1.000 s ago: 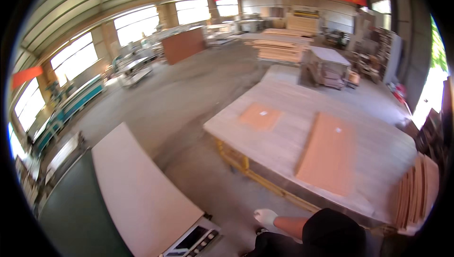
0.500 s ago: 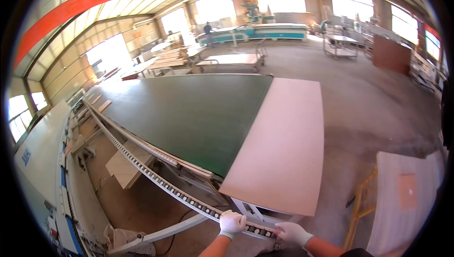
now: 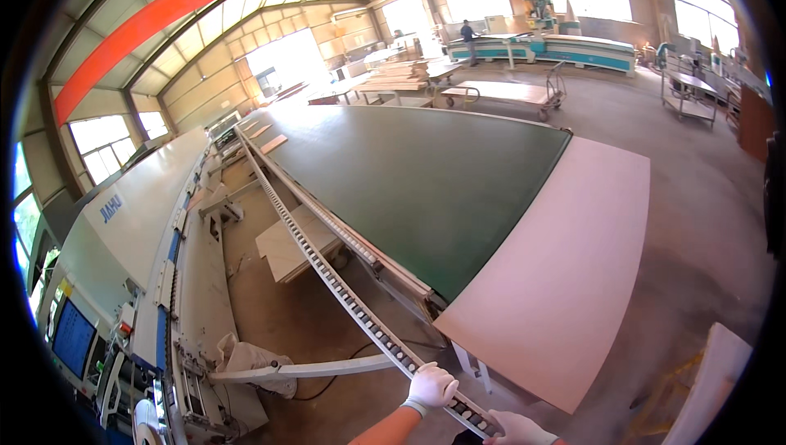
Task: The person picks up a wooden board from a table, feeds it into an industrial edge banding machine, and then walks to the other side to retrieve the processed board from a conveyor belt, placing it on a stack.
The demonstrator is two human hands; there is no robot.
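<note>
A big green machine table (image 3: 426,183) fills the middle of the view, running away from the person toward the far end of the workshop hall. On its right side lies a pale, pinkish-beige board (image 3: 557,281), flat, its near corner overhanging the table edge close to the person. Along the table's left edge runs a long roller rail (image 3: 327,281), a narrow metal track with a row of small rollers, stretching from the far machines down to the lower edge of the picture. Left of the rail stands a long grey-white machine housing (image 3: 139,224) with a blue screen (image 3: 72,337) near its lower end. Between the housing and the rail, on the concrete floor, lie 2 or so pale offcut panels (image 3: 291,244), and a crumpled light bag (image 3: 246,359) sits beside a slanting metal bar (image 3: 311,370). Both hands wear white gloves. The left hand (image 3: 431,388) rests on top of the roller rail near its close end, fingers curled down over it in a loose grip. The right hand (image 3: 517,429) lies just beside it, further along the same rail at the picture's lower edge; whether its fingers close around the rail cannot be told.
</note>
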